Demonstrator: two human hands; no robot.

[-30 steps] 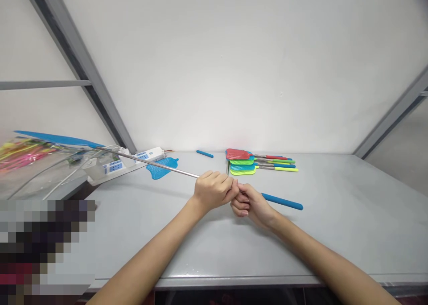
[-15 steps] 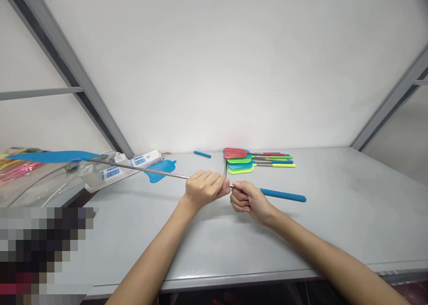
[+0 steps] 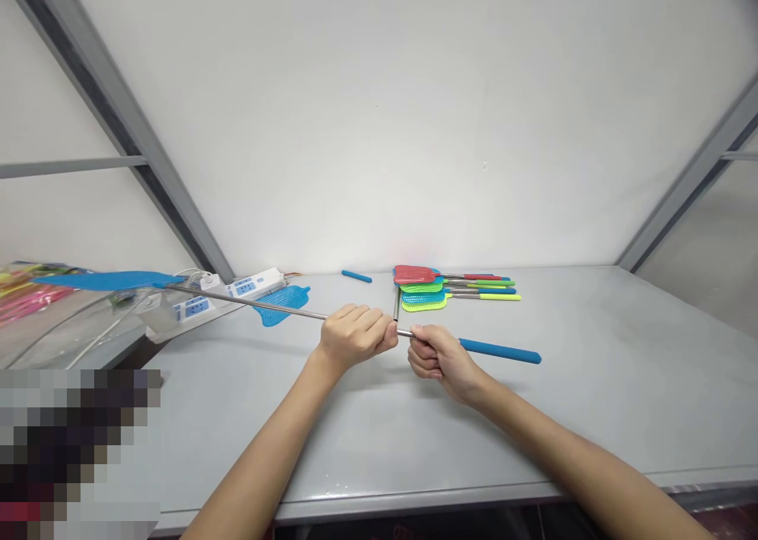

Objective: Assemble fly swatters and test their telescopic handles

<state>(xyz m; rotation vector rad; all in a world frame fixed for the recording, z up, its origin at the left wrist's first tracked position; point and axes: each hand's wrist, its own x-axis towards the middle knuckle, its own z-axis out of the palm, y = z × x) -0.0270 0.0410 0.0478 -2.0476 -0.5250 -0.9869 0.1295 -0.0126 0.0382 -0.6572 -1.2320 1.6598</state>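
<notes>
One metal shaft [image 3: 244,301]: left hand [image 3: 357,335], right hand [image 3: 443,358], fingers wrapped around it
Hand spacing: narrow, likely for steadiness

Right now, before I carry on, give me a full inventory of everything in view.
Held fly swatter: one, blue head and handle, silver rod, in both hands
Loose swatter head: one, blue, tabletop, beside the power strips
Short handle: one, blue, near the wall
Metal rod: one, silver, by the stack
Swatter stack: several, red, green, blue, yellow-green, back of table
Power strips: apparently two, white and blue, left
Cables: several, white and grey, left
Bundle: one, multicoloured, far left
Table: one, grey, below
Wall: one, white, behind
Frame posts: two, grey, both sides
Left hand: one, gripping the swatter's rod
Right hand: one, gripping it nearer the handle
</notes>
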